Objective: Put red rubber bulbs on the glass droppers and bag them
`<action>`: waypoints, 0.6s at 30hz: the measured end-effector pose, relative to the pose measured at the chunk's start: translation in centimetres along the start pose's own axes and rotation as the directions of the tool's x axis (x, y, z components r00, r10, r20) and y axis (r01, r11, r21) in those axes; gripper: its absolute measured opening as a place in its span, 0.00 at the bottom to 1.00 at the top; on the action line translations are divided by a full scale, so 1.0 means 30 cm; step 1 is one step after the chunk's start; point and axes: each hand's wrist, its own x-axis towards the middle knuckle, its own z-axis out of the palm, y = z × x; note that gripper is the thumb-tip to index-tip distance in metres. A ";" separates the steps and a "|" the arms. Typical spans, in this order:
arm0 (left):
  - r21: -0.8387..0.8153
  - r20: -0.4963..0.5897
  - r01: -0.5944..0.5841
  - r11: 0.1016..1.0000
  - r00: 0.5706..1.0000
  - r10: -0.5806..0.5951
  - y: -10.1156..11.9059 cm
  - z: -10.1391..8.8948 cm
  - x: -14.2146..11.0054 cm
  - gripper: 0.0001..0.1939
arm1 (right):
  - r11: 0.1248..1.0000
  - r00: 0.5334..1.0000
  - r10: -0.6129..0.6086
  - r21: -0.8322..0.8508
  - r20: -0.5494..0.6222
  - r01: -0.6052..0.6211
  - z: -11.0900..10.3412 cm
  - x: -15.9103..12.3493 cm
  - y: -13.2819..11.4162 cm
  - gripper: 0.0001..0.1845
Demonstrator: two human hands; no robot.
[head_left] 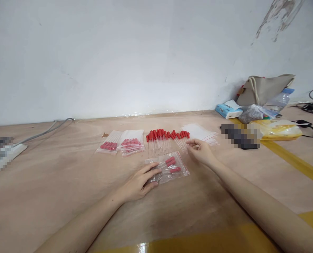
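Observation:
My left hand [143,179] lies with fingers spread on a clear zip bag [161,177], pressing it to the table. Inside that bag are three droppers with red bulbs [170,161]. My right hand [201,151] is at the right end of a row of loose droppers [158,135]. Its thumb and forefinger are pinched at the stem of the end dropper [188,135], just below the red bulb. The loose droppers lie side by side, bulbs away from me and thin clear stems toward me.
Filled zip bags of droppers [131,142] lie to the left, and flat bags [198,131] behind my right hand. At right are a dark blurred object [240,137], a yellow packet [277,130], a tissue box [228,109] and a grey bag [269,88]. A cable [44,131] runs at left.

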 end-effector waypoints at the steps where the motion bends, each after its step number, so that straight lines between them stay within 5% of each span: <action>1: -0.006 -0.007 0.001 1.000 1.000 -0.001 0.001 0.000 0.000 0.20 | 0.989 0.997 -0.002 -0.145 -0.071 -0.009 -0.015 0.035 -0.001 0.12; 5: -0.010 -0.030 0.004 1.000 1.000 -0.004 0.000 0.002 0.000 0.21 | 0.865 0.984 0.136 -0.470 -0.119 -0.176 -0.039 0.153 -0.020 0.15; 14: 0.010 -0.029 -0.035 0.999 0.999 0.035 -0.006 0.004 0.003 0.20 | 0.775 0.913 0.391 -0.494 -0.113 -0.393 -0.001 0.221 -0.050 0.30; 18: 0.051 -0.016 -0.028 0.998 0.999 0.028 0.001 -0.001 -0.010 0.20 | 0.777 0.905 0.406 -0.474 -0.126 -0.415 -0.014 0.214 -0.044 0.37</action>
